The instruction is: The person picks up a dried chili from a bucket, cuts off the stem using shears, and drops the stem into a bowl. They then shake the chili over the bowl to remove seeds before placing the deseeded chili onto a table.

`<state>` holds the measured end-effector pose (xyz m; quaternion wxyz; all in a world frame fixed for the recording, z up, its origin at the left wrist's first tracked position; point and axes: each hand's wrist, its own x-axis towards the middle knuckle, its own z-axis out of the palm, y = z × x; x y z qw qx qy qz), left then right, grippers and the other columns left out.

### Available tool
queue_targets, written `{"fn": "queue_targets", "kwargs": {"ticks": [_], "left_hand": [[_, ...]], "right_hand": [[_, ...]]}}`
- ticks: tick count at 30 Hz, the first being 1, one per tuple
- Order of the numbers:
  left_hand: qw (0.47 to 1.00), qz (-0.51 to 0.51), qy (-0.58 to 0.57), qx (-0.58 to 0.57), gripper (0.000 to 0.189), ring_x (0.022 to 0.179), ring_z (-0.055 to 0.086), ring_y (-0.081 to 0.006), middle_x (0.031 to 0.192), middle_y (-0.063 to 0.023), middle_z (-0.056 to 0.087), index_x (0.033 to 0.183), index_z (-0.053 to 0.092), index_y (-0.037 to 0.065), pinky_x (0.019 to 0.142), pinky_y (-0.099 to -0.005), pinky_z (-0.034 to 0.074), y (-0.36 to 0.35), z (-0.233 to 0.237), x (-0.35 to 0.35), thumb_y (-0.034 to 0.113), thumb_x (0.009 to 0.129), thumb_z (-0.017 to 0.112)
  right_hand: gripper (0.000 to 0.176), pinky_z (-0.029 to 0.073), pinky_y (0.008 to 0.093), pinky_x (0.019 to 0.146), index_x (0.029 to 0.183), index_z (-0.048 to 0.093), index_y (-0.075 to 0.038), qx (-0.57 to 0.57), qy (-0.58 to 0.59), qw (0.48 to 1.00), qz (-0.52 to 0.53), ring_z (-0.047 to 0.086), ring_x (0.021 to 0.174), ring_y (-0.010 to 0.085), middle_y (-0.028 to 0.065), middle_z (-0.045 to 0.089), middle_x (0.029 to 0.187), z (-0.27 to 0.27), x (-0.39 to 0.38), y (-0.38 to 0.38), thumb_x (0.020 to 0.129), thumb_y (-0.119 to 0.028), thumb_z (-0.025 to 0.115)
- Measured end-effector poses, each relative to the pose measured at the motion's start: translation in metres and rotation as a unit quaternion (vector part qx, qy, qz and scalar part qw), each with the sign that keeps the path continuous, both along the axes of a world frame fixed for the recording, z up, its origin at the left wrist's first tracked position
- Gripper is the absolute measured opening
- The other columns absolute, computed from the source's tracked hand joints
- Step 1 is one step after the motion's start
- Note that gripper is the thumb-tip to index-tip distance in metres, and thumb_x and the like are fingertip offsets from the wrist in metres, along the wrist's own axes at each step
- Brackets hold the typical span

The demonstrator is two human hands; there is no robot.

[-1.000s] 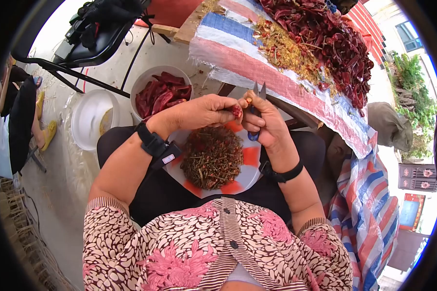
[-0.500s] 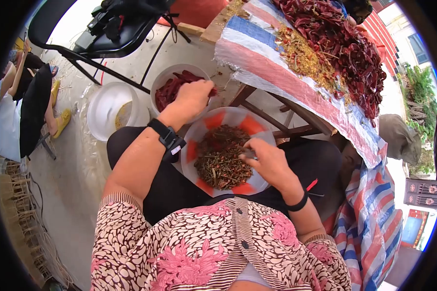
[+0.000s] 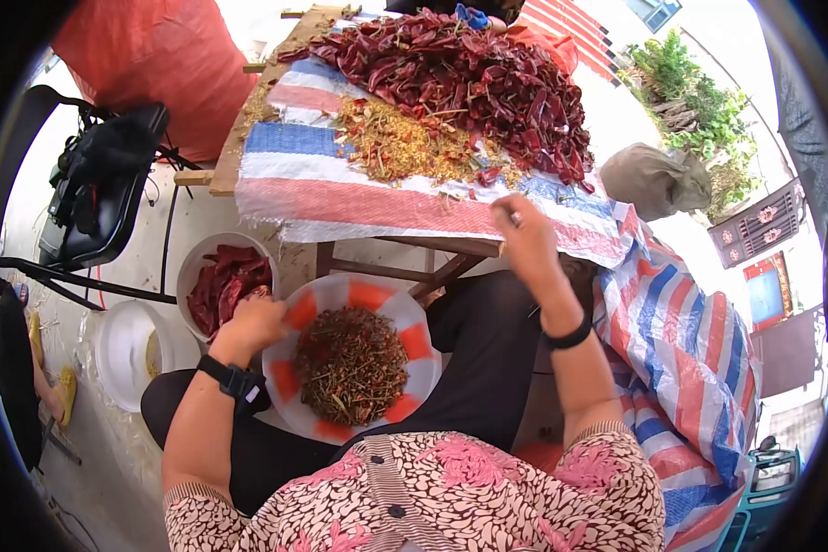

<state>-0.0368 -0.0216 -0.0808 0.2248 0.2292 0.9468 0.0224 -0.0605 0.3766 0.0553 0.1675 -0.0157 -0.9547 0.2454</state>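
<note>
My left hand (image 3: 253,327) is curled closed between a white bucket (image 3: 196,317) of dried red chili peppers (image 3: 219,285) and a white basin with orange patches (image 3: 417,340). Its fingertips are mostly hidden behind the knuckles. In the basin, on my lap, lies a heap of brown-green chili stems and scraps (image 3: 354,366). My right hand (image 3: 529,237) is raised by the front edge of the table, fingers pinched around something small and greyish that I cannot make out. Beyond it, a big pile of dark red chili peppers (image 3: 488,83) covers the striped tarp (image 3: 340,198).
Yellow chili seeds (image 3: 400,143) are spread before the pile. Left of the bucket stands a white tub (image 3: 124,354); farther left is a black folding chair (image 3: 101,202) with things on it. A large red sack (image 3: 156,74) stands behind. Striped sheeting (image 3: 681,368) hangs at my right.
The view has turned toward the table. My right hand has lifted from the stems in the basin to the tarp's edge; my left hand has drawn back from over the chili bucket toward the basin's rim.
</note>
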Motion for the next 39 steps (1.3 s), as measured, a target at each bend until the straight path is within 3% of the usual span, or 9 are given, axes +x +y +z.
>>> {"fn": "queue_targets", "kwargs": {"ticks": [5,13,20,22,26,29,31,34,39], "left_hand": [[0.997,0.040,-0.065,-0.010,0.047,0.105,0.059,-0.0389,0.114,-0.0193,0.060,0.122,0.057,0.011,0.086,-0.0469,0.050,0.004,-0.041,-0.006,0.027,0.078,0.063],[0.988,0.131,-0.080,-0.032,0.055,0.124,0.046,-0.0355,0.133,-0.0180,0.047,0.134,0.040,0.010,0.098,-0.0457,0.042,0.001,-0.056,-0.007,0.018,0.082,0.057],[0.980,0.177,-0.087,0.008,0.081,0.133,0.036,-0.0358,0.143,-0.0213,0.036,0.145,0.026,0.011,0.107,-0.0445,0.036,-0.018,-0.085,-0.025,0.019,0.076,0.068],[0.983,0.169,-0.069,0.023,0.070,0.128,0.042,-0.0353,0.138,-0.0213,0.043,0.139,0.035,0.010,0.103,-0.0445,0.039,-0.019,-0.077,-0.021,0.019,0.077,0.066],[0.994,0.107,-0.003,-0.027,0.042,0.113,0.055,-0.0352,0.123,-0.0198,0.056,0.121,0.054,0.007,0.094,-0.0458,0.045,-0.008,-0.063,-0.022,0.021,0.082,0.060],[0.987,0.109,0.069,0.095,0.021,0.093,0.064,-0.0370,0.098,-0.0158,0.067,0.094,0.063,0.006,0.074,-0.0495,0.051,0.016,-0.028,-0.014,0.022,0.085,0.053],[0.963,0.104,0.053,0.241,0.029,0.092,0.065,-0.0303,0.098,-0.0185,0.066,0.104,0.063,0.004,0.078,-0.0444,0.051,0.036,0.005,-0.009,0.026,0.086,0.057],[0.781,0.126,-0.200,0.579,0.045,0.106,0.059,-0.0188,0.117,-0.0130,0.061,0.127,0.051,0.002,0.092,-0.0323,0.046,0.058,0.017,-0.003,0.031,0.093,0.058],[0.669,0.096,-0.299,0.674,0.045,0.108,0.054,-0.0123,0.121,-0.0060,0.057,0.132,0.046,0.002,0.094,-0.0276,0.043,0.068,0.060,0.023,0.030,0.098,0.053]], "right_hand": [[0.029,0.045,0.0451,0.088,0.115,0.057,-0.010,0.123,0.084,0.983,-0.110,0.057,0.103,0.0370,0.0181,0.058,0.113,-0.022,-0.105,0.135,0.085,-0.012,0.057],[0.051,0.043,0.0458,0.096,0.135,0.044,-0.018,0.150,0.011,0.983,-0.102,0.051,0.118,0.0357,0.0155,0.047,0.136,-0.051,-0.170,0.174,0.086,-0.010,0.053],[0.034,0.048,0.0461,0.081,0.110,0.055,-0.014,0.171,0.079,0.967,-0.170,0.059,0.101,0.0352,0.0131,0.056,0.107,-0.035,-0.141,0.153,0.078,-0.016,0.068],[0.032,0.049,0.0431,0.078,0.107,0.058,-0.012,0.169,0.124,0.964,-0.161,0.060,0.094,0.0325,0.0117,0.057,0.100,-0.022,-0.134,0.149,0.077,-0.015,0.069],[0.034,0.048,0.0269,0.058,0.110,0.059,-0.003,-0.116,0.113,0.986,-0.035,0.057,0.064,0.0135,0.0057,0.059,0.089,0.023,-0.093,0.092,0.079,-0.010,0.070],[0.029,0.042,0.0201,0.051,0.110,0.059,-0.003,-0.268,0.063,0.959,0.060,0.050,0.056,0.0058,0.0014,0.059,0.084,0.041,-0.037,0.020,0.083,-0.009,0.068],[0.026,0.039,0.0179,0.051,0.109,0.059,-0.005,-0.389,-0.041,0.916,0.085,0.048,0.056,0.0029,-0.0018,0.058,0.083,0.046,0.006,-0.031,0.085,-0.009,0.067],[0.027,0.040,0.0175,0.052,0.109,0.058,-0.007,-0.480,-0.144,0.856,0.122,0.049,0.058,0.0024,-0.0027,0.059,0.083,0.020,0.047,-0.084,0.084,-0.006,0.068],[0.026,0.046,0.0196,0.062,0.112,0.055,-0.002,-0.484,-0.134,0.846,0.182,0.053,0.071,0.0039,0.0007,0.061,0.094,-0.041,0.079,-0.144,0.087,-0.001,0.063]]}}
